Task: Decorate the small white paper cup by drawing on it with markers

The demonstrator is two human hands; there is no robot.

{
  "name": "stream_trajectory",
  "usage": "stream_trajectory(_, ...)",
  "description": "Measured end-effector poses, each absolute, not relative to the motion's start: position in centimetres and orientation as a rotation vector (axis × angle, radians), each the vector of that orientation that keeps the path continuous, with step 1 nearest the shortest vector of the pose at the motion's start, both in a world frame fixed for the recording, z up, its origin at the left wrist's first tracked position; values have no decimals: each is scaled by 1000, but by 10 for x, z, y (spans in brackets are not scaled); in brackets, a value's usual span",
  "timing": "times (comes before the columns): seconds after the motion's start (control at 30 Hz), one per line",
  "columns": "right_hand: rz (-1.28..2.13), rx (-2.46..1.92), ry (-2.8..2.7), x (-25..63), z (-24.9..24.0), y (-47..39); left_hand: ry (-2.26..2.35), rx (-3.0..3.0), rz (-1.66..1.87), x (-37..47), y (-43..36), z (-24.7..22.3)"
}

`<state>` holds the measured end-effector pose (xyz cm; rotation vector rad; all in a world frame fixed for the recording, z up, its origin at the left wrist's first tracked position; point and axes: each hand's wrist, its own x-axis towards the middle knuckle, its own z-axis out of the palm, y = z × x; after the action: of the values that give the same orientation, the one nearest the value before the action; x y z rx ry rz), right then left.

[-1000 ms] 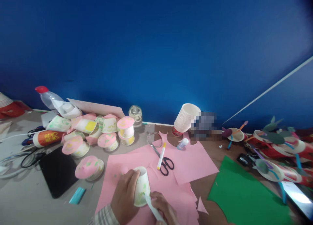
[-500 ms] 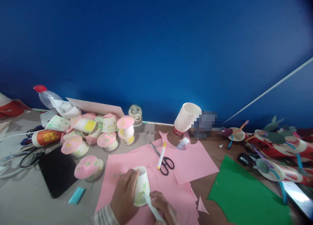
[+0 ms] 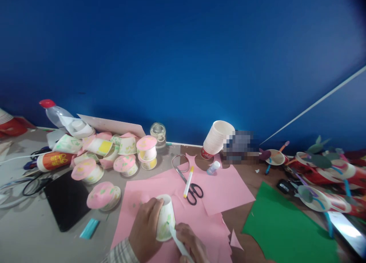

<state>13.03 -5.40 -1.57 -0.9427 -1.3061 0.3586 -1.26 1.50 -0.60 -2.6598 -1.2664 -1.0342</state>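
Note:
Bottom centre, a paper cup (image 3: 165,221) with green and yellow marks leans on the pink paper sheets (image 3: 211,232). My left hand (image 3: 147,225) is closed around its left side, the thumb and fingers near the upper rim. A slim white knife-like tool (image 3: 179,243) is gripped in my right hand (image 3: 191,240), its tip against the cup's lower right wall. My right fingers hide part of the tool. Black-handled scissors (image 3: 194,193) lie beyond the cup, with a yellow-and-white marker (image 3: 188,183) beside them.
Several decorated cups with pink paper tops (image 3: 103,194) stand at left, near a black tablet (image 3: 67,202) and a turquoise block (image 3: 89,228). A stack of white cups (image 3: 217,139) and a glue stick (image 3: 213,167) are behind. Green paper (image 3: 288,228) lies at right, near red cup crafts (image 3: 337,205).
Both hands keep almost the same pose. The white tool and my right hand have shifted very slightly against the cup; the cup stays in place.

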Motion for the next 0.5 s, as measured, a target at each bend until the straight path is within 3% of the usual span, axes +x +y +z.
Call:
stream_trajectory(0.23, 377, -1076, -1081, 115, -10, -59, -1293, -2652, -1046, -11, 17, -5)
stream_trajectory(0.5, 385, -1049, -1197, 128, -17, -58, -1389, -2676, -1102, -12, 17, -5)
